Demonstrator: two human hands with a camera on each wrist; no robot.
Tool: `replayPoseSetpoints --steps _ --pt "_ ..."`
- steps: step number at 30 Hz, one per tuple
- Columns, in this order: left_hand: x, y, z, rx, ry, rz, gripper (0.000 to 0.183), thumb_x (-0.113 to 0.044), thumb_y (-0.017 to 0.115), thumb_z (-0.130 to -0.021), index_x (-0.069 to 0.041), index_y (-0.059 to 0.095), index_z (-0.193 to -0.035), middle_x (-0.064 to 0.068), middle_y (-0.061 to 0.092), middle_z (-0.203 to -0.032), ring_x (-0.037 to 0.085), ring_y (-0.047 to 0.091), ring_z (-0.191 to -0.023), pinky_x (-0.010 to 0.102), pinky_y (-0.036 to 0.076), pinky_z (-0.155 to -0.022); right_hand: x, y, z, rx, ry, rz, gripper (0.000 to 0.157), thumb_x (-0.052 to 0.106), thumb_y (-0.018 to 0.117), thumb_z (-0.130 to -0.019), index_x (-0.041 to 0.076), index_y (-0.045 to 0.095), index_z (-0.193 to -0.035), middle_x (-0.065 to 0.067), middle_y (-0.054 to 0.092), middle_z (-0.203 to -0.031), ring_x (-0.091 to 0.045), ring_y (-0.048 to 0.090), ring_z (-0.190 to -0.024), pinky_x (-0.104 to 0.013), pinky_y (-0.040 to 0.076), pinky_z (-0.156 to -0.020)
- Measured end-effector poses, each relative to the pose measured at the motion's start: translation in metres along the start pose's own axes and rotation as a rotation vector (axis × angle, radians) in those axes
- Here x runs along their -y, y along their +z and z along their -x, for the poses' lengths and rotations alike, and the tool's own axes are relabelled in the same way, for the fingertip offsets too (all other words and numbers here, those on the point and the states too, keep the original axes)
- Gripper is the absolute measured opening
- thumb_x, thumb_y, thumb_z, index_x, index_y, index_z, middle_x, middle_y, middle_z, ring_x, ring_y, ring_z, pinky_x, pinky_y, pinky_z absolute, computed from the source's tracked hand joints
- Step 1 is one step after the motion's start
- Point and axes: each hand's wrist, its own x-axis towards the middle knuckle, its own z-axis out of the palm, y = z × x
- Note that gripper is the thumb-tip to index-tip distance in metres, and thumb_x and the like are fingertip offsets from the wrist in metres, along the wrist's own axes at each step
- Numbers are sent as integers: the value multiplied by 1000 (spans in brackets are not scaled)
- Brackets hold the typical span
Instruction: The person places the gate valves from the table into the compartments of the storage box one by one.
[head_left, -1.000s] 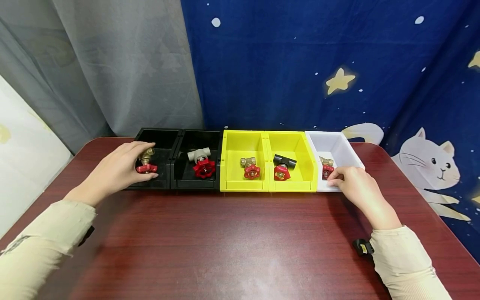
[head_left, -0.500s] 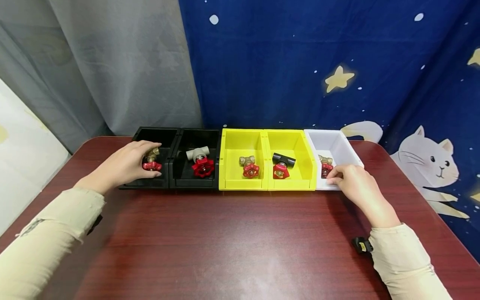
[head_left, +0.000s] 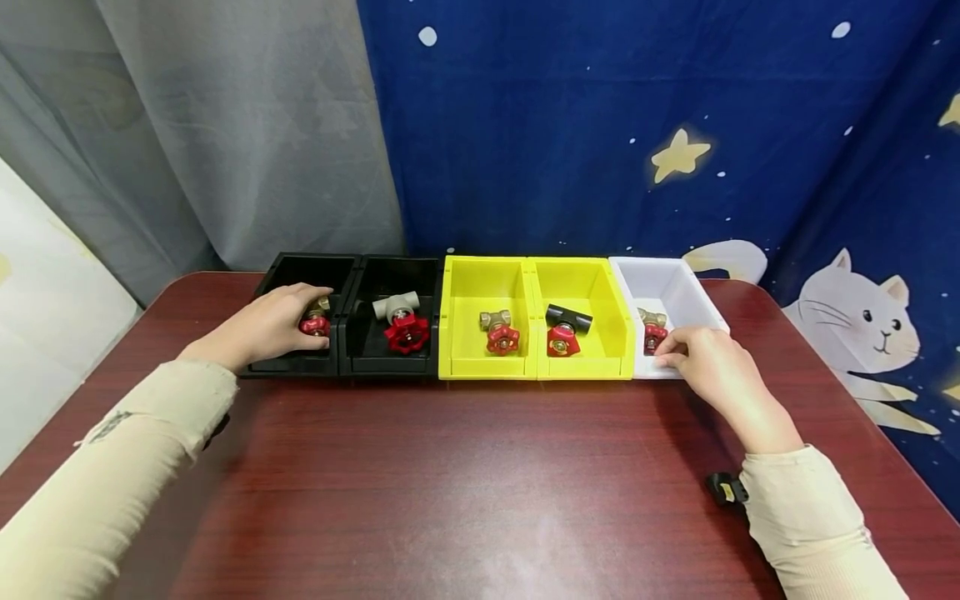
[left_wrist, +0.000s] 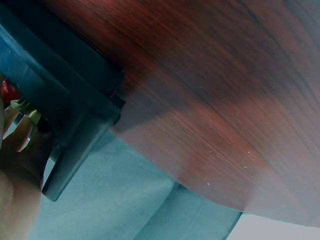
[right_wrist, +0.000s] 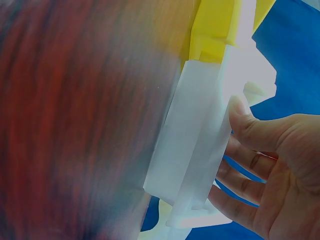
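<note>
At the leftmost black bin [head_left: 345,304], my left hand [head_left: 262,327] grips a brass gate valve [head_left: 316,323] with a red handwheel, thumb in front and fingers behind. The left wrist view shows part of its red handwheel [left_wrist: 9,92] beside the bin wall. My right hand [head_left: 708,362] reaches over the white bin [head_left: 682,296]. Its thumb and index fingertip pinch at the red handwheel of another brass valve [head_left: 654,332] inside. In the right wrist view, the thumb [right_wrist: 240,111] lies by the white front lip and the other fingertips are hidden behind the bin.
The second black bin [head_left: 352,365] holds a grey plastic valve [head_left: 401,321]. In the yellow bins [head_left: 487,279] lie a brass valve [head_left: 498,333] and a black tee-shaped valve [head_left: 567,329] with a red handle. The bins stand in a row on a reddish wooden table [head_left: 480,475], before curtains [head_left: 562,125].
My left hand has moved right with the brass valve, deeper into the leftmost black bin, bringing it near that bin's right wall. The right hand has stayed at the white bin.
</note>
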Motion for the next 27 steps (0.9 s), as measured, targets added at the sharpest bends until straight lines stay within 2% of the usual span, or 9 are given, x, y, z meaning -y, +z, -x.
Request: replayPoseSetpoints --steps 11,16,27 --pt "0 5 -6 110 -15 -18 73 -22 76 -76 10 41 -132 29 48 -126 40 49 -112 51 41 -90 0 -1 0 -2 3 -1 5 19 71 -82 17 70 -78 -11 67 -87 -31 58 -77 -51 43 -64" --pt "-2 7 -8 157 -42 -52 73 -24 74 -79 11 40 -133 31 46 -128 42 46 -116 52 40 -91 0 -1 0 2 13 -5 4 19 71 -82 17 70 -78 -11 67 -88 -30 57 -77 -50 43 -65" --pt "-4 8 -9 195 -95 -44 75 -26 73 -80 11 37 -135 32 45 -129 42 45 -116 53 39 -92 0 0 0 -4 11 -4 4 19 71 -81 17 70 -78 -11 67 -87 -30 57 -76 -50 43 -64"
